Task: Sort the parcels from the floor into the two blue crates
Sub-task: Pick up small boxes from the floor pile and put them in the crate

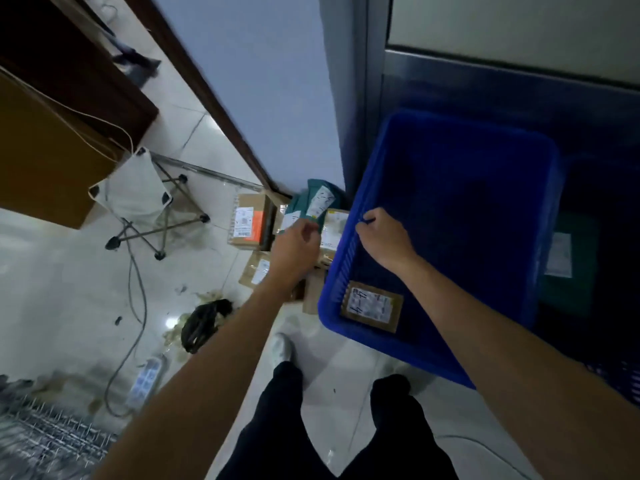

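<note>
Several parcels lie on the floor by the wall corner: a cardboard box with an orange label [249, 221], a green mailer [313, 199], a taped box [335, 225] and a flat brown parcel [255, 271]. My left hand [296, 245] reaches the green mailer's lower edge with curled fingers; a grip is not visible. My right hand [382, 239] holds a dark pen [367, 220] over the near blue crate [330, 296]. A brown parcel marked "4" [372, 304] lies inside it. The second crate [614, 377], dark at the right, holds a green parcel [568, 268].
A folding stool [138, 192] stands left of the parcels. A cable and a power strip [147, 379] run across the tiled floor, near a dark bundle [204, 322]. A wooden cabinet [52, 140] is at far left. My legs and a white shoe [282, 348] are below.
</note>
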{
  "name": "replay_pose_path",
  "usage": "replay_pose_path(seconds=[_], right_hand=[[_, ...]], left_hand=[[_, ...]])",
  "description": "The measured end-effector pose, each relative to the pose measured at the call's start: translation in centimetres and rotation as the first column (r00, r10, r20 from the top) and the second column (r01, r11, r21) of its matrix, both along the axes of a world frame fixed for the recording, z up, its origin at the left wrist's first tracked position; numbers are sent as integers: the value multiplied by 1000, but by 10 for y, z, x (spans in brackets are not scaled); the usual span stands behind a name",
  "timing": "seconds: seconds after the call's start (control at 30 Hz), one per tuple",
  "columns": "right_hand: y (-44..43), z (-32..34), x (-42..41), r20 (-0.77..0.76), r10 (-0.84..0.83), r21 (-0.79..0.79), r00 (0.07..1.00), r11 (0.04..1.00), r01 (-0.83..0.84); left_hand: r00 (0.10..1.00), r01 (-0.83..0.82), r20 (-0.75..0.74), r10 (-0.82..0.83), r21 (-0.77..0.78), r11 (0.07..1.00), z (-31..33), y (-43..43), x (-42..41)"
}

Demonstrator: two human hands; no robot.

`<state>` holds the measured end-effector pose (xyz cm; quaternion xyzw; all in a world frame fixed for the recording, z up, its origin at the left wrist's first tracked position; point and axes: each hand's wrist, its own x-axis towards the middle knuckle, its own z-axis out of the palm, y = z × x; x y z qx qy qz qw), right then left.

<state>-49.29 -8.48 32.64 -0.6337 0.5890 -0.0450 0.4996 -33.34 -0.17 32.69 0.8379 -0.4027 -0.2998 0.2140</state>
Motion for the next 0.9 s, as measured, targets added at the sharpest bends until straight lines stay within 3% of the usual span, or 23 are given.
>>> replay_pose_path(seconds=[0.13,0.27,0.6,0.8,0.9], right_hand=[[36,5,78,21,94,15,995,995,-95],[78,-43,148,7,145,33,989,989,-146],[129,-296,253,-205,92,339,974,941,-17],[137,-439,261,-341,146,401,929,916,3],[143,-478,266,-364,126,427,923,903,45]], left_hand=[[999,-30,18,29,100,995,-28,21,77],[998,55,16,-62,269,962,-96,39,148],[955,277,-89,-284,610,742,-306,73,292],[920,340,-68,-386,630,699,-424,80,346],[942,301,-73,-328,615,728,-462,78,355]])
